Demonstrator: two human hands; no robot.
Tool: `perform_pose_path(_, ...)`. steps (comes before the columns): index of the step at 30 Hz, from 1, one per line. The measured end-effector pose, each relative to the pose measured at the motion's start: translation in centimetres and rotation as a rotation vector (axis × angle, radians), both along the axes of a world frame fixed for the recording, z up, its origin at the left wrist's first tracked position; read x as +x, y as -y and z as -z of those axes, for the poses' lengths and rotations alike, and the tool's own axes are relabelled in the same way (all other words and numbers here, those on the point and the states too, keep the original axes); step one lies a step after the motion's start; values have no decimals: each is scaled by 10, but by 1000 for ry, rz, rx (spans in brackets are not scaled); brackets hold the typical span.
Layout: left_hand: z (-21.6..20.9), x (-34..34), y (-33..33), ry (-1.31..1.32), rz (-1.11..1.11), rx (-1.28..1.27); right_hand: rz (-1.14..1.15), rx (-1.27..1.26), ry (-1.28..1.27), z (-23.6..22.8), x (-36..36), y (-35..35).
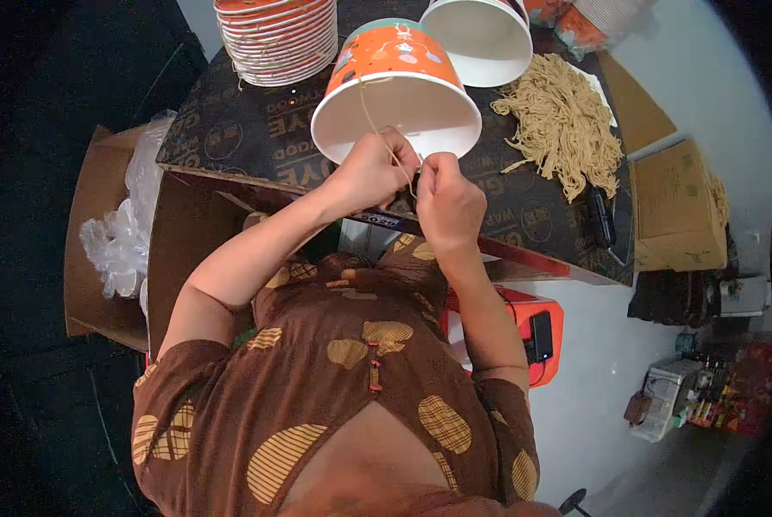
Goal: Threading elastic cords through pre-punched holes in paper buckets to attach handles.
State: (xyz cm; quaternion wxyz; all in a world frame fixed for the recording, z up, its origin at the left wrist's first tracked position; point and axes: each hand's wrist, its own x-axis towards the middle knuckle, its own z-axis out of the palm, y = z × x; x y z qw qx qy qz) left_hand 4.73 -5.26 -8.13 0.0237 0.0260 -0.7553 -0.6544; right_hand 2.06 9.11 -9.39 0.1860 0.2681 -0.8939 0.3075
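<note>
An orange-and-white paper bucket [399, 56] lies on its side on the dark table, its round white mouth facing me. A thin tan cord [366, 105] runs from the bucket's upper rim down across its mouth to my hands. My left hand [370, 177] is closed, pinching the cord just in front of the lower rim. Close beside it, my right hand [451, 202] is also closed, thumb and fingers pressed together on the cord's end part. The fingertips partly hide where the cord passes between the two hands.
Nested paper buckets [278, 43] stand at the back left; another white-mouthed bucket [481, 43] lies at the back. A heap of tan cords [567, 129] and a black tool [601, 220] sit at right. Cardboard boxes [679, 207] flank the dark table [248, 138]. A phone [541, 336] rests on a red stool.
</note>
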Motion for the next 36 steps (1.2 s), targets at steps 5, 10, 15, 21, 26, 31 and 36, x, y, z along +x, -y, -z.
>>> perform_pose_path(5, -1, 0, 0, 46, -1, 48, -38, 48, 1, 0, -1, -2)
perform_pose_path(10, 4, -2, 2, 26, 18, 66, -97, 11, 21, -1, -1, -5)
perform_pose_path(15, 1, -1, 0, 49, -3, 52, -115, -31, 62, 2, -4, -5)
perform_pose_path(21, 1, 2, -1, 32, -24, 42, -144, -137, 165, -1, -6, -7)
perform_pose_path(26, 2, 2, -3, 35, -41, 26, -148, -207, 394, -6, -12, -8)
perform_pose_path(31, 7, 2, -1, -9, -60, 58, -188, -269, 448, -6, -14, -7)
perform_pose_path(36, 5, 5, -1, -17, -21, 25, -156, -271, 490, -7, -13, -6)
